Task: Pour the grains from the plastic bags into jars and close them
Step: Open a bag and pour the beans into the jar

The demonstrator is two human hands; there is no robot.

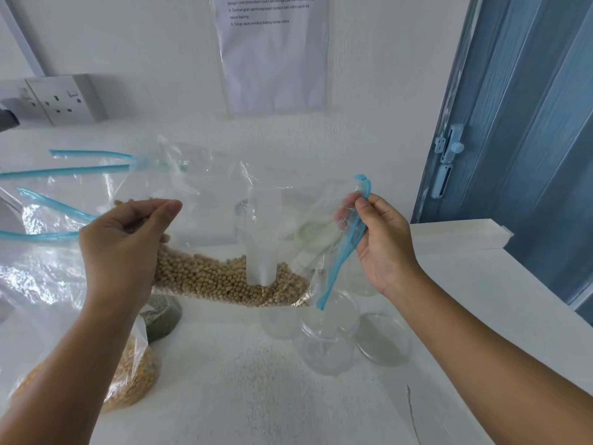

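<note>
wall notice (272,53) cut off above, its print unreadable.

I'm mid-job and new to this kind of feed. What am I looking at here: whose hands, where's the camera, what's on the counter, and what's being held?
There is no machine: one wide camera on a person's head looks down at their bare hands. The left hand and right hand hold up a clear zip bag of pale round grains, the right fingers pinching its blue zip strip. Below on the white counter stand an open clear jar and a loose lid. On the left lie more bags, one of yellow grains.
</note>
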